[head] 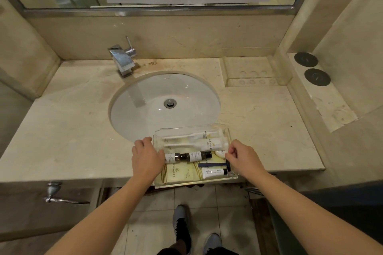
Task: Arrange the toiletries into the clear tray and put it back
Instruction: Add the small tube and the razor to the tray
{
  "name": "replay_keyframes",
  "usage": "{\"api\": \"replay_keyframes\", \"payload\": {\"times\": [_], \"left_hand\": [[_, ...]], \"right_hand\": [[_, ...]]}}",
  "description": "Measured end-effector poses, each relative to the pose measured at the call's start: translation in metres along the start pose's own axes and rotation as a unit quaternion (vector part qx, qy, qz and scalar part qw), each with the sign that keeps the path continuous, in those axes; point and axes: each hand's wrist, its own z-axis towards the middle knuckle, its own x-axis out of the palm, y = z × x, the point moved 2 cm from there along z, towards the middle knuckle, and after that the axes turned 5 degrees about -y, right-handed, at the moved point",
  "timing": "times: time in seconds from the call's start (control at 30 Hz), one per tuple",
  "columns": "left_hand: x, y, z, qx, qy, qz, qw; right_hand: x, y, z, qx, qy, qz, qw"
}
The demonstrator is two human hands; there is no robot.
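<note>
The clear tray (232, 177) sits at the counter's front edge, partly over the sink, its near edge past the counter lip. Inside lie two white toothbrush packs (207, 144), small dark bottles (189, 156), beige sachets (178, 173), a dark blue razor (211, 164) and a small white tube (214, 172). My left hand (146, 158) grips the tray's left side. My right hand (241, 156) holds its right side with fingers curled over the rim.
A white round sink (145, 114) with a chrome tap (123, 58) lies behind the tray. At the back right stands a clear acrylic holder (255, 70). Two dark round discs (310, 68) sit on the right ledge. A towel hook (53, 192) hangs below the counter.
</note>
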Motion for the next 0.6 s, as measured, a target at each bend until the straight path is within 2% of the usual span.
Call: {"api": "replay_keyframes", "payload": {"times": [0.13, 0.27, 0.4, 0.47, 0.6], "left_hand": [[0.005, 0.006, 0.004, 0.003, 0.044, -0.002, 0.999], [0.011, 0.01, 0.014, -0.051, 0.087, -0.024, 0.995], [0.011, 0.015, 0.026, -0.078, 0.108, -0.017, 0.991], [0.009, 0.014, 0.031, -0.08, 0.112, -0.019, 0.99], [0.006, 0.008, 0.044, -0.072, 0.126, -0.026, 0.989]], "right_hand": [[0.003, 0.003, 0.004, 0.028, -0.019, -0.006, 0.999], [0.004, 0.003, 0.009, 0.085, -0.052, -0.014, 0.995], [0.009, -0.005, 0.015, 0.148, 0.005, -0.051, 0.988], [0.013, -0.008, 0.017, 0.147, 0.025, -0.078, 0.986], [0.015, -0.007, 0.02, 0.139, 0.015, -0.104, 0.985]]}}
